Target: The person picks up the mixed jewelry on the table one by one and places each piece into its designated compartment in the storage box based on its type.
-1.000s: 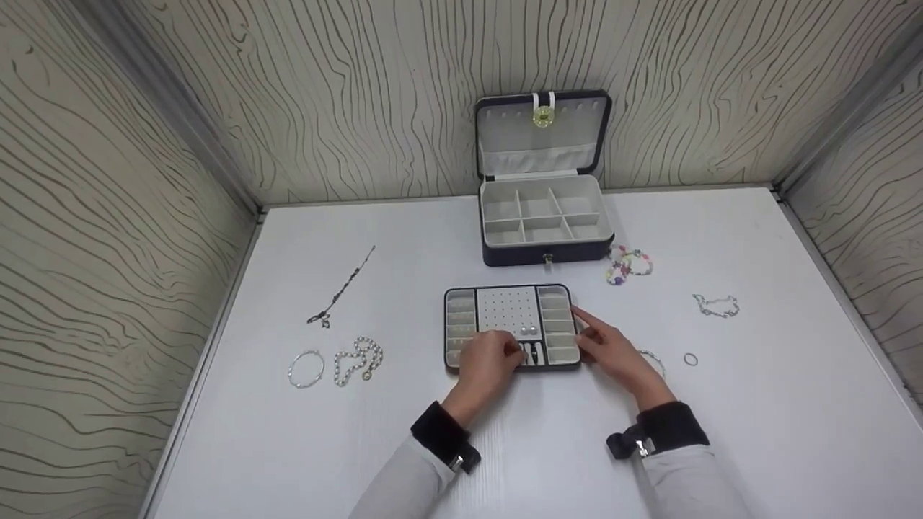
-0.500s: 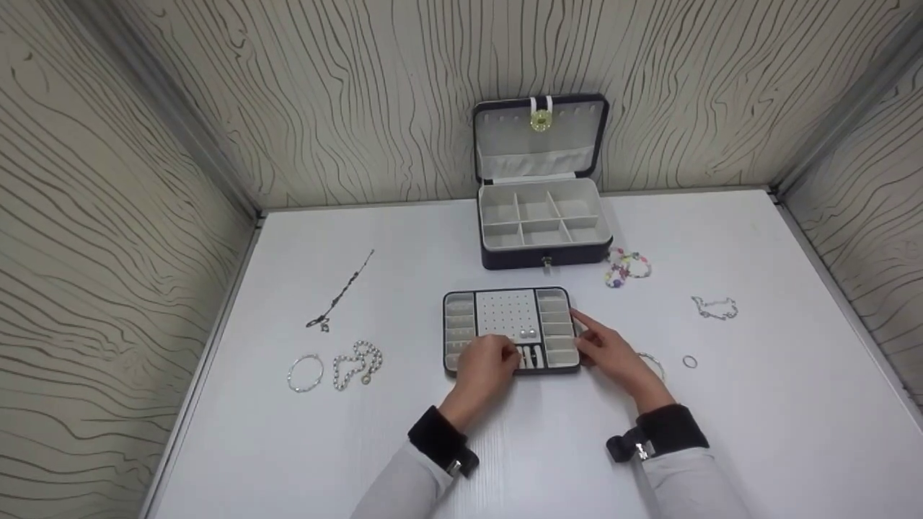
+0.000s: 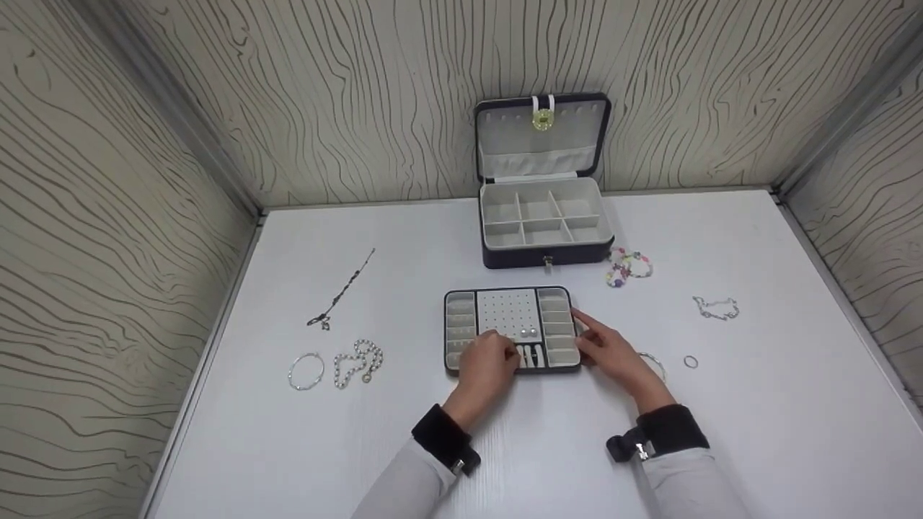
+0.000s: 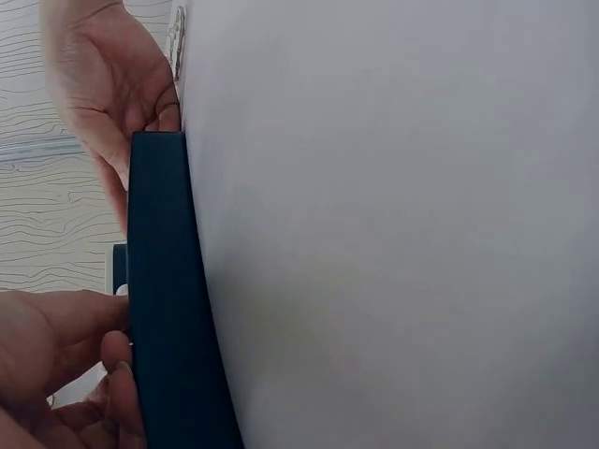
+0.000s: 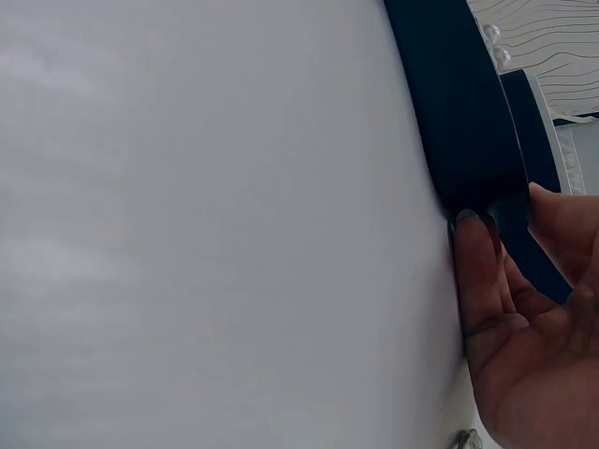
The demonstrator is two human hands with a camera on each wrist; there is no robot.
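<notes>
A dark-edged jewelry tray [image 3: 508, 306] lies on the table, with small side compartments, a perforated panel and pale ring rolls [image 3: 533, 356] at its front. Two pearl earrings [image 3: 528, 332] sit low on the panel. Over the rolls, my left hand [image 3: 487, 362] bends its fingers down, thumb and fingertips brought together; I cannot tell what is between them. The left wrist view shows its fingers just behind the tray's dark front wall [image 4: 173, 299]. Along the tray's right edge rests my right hand [image 3: 613, 353], fingers fairly straight against the side near the corner [image 5: 465, 224].
Behind the tray stands an open jewelry box [image 3: 548, 252] with divided compartments. Colorful bead bracelets [image 3: 629, 267] lie beside it. Toward the right are a chain bracelet [image 3: 716, 308] and a ring-like hoop [image 3: 691, 362]. A dark chain [image 3: 345, 288], bead necklace [image 3: 358, 358] and bangle [image 3: 306, 371] lie left.
My left fingertips shift slightly at the ring rolls, and the dark gap between the rolls looks narrower than a second ago. The right hand stays at the tray's edge.
</notes>
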